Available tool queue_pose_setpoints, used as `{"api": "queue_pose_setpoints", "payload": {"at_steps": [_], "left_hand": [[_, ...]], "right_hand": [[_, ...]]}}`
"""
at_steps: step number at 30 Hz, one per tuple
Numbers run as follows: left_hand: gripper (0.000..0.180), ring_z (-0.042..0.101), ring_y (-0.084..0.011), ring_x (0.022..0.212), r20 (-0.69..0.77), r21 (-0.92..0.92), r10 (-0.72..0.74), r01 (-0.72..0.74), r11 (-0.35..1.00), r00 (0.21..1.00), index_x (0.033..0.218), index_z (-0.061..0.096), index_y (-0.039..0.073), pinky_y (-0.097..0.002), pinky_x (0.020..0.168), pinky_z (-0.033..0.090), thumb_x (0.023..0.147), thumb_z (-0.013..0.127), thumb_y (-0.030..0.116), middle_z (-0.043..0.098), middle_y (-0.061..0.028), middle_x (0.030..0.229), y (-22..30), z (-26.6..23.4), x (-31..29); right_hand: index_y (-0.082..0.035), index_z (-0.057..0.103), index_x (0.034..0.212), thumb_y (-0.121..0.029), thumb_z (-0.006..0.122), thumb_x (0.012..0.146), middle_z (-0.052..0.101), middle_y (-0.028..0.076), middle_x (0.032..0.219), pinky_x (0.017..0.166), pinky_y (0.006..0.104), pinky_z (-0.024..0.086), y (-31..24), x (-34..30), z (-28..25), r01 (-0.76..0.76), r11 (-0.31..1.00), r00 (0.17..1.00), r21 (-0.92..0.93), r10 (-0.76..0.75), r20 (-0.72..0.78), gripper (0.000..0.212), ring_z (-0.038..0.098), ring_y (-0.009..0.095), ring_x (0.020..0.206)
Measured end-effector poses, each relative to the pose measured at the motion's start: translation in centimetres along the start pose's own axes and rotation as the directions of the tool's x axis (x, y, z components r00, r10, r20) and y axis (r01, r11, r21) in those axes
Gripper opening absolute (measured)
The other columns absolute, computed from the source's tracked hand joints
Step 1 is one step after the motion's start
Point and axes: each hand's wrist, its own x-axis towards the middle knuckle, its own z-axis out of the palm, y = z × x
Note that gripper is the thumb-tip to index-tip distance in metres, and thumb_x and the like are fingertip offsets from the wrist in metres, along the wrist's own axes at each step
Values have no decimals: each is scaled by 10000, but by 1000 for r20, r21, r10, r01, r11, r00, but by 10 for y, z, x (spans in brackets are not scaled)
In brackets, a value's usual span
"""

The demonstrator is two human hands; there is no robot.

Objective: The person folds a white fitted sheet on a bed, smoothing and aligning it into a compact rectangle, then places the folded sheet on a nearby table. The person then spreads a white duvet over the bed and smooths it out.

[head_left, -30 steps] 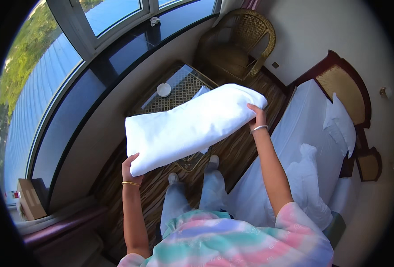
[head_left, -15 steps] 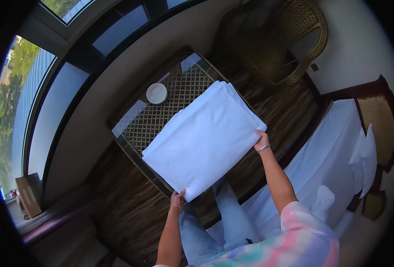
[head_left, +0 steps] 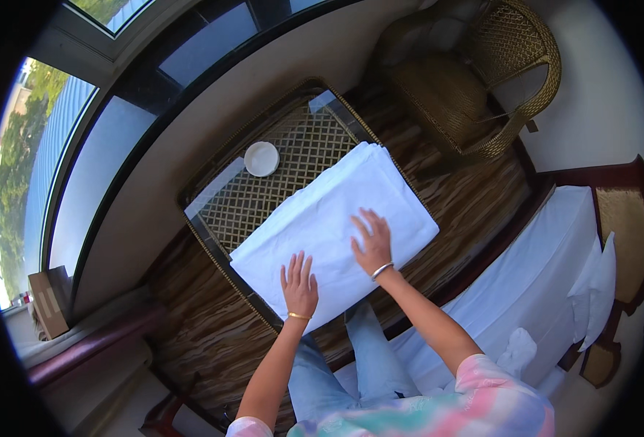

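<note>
A folded white sheet (head_left: pixel 336 207) lies flat across the near half of a glass-topped woven table (head_left: pixel 238 207). Its near edge reaches the table's front side, towards my legs. My left hand (head_left: pixel 300 285) is open, fingers stretched, over the sheet's near left part. Farther in and to the right, my right hand (head_left: pixel 370 244) has its fingers spread over the cloth; it looks slightly blurred. Neither hand grips anything. Whether the palms press on the cloth or hover just above it is hard to tell.
Beyond the sheet a round white dish (head_left: pixel 261 159) sits on the tabletop. A woven armchair (head_left: pixel 475 87) stands at the far right. To my right is a bed (head_left: pixel 511 255) with white bedding. A cardboard box (head_left: pixel 48 304) rests on the sill at left.
Both hands have let go of the sheet's near corners and moved in over its top, fingers spread. The sheet's near edge now lies lower on the table.
</note>
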Motion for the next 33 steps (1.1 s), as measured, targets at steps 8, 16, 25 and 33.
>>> {"api": "queue_pose_setpoints", "payload": {"at_steps": [8, 16, 25, 33], "left_hand": [[415, 209, -216, 1323, 67, 383, -121, 86, 920, 990, 1335, 361, 265, -450, 1077, 94, 927, 317, 331, 296, -38, 1409, -106, 16, 85], [443, 189, -227, 1332, -155, 323, -282, 318, 891, 947, 1358, 325, 190, -467, 1068, 89, 920, 369, 239, 217, -39, 1444, -116, -17, 36], [490, 306, -163, 1281, 320, 49, 183, -210, 977, 930, 1317, 381, 299, -427, 1051, 194, 847, 483, 204, 319, 29, 1398, -18, 31, -90], [502, 275, -171, 1296, 349, 183, 139, -213, 960, 927, 1334, 363, 244, -414, 1053, 186, 841, 446, 208, 288, 4, 1416, -77, -4, -105]], "right_hand": [[-303, 290, 1356, -374, 426, 869, 210, -28, 1441, 1060, 501, 109, 59, 99, 55, 324, 872, 937, -367, -241, 253, 510, 185, 218, 1321], [-214, 276, 1376, -295, 382, 910, 197, 30, 1447, 1048, 542, 91, 86, 81, -13, -77, 885, 995, -459, 43, -85, 485, 156, 277, 1332], [-255, 324, 1350, -271, 427, 870, 270, -8, 1421, 1053, 508, 151, 56, -101, 14, 261, 913, 894, -313, -107, 434, 491, 248, 221, 1302], [-228, 221, 1389, -284, 321, 933, 240, 28, 1431, 1027, 452, 261, 164, -37, -39, -620, 613, 733, -490, 675, -84, 470, 271, 269, 1287]]}}
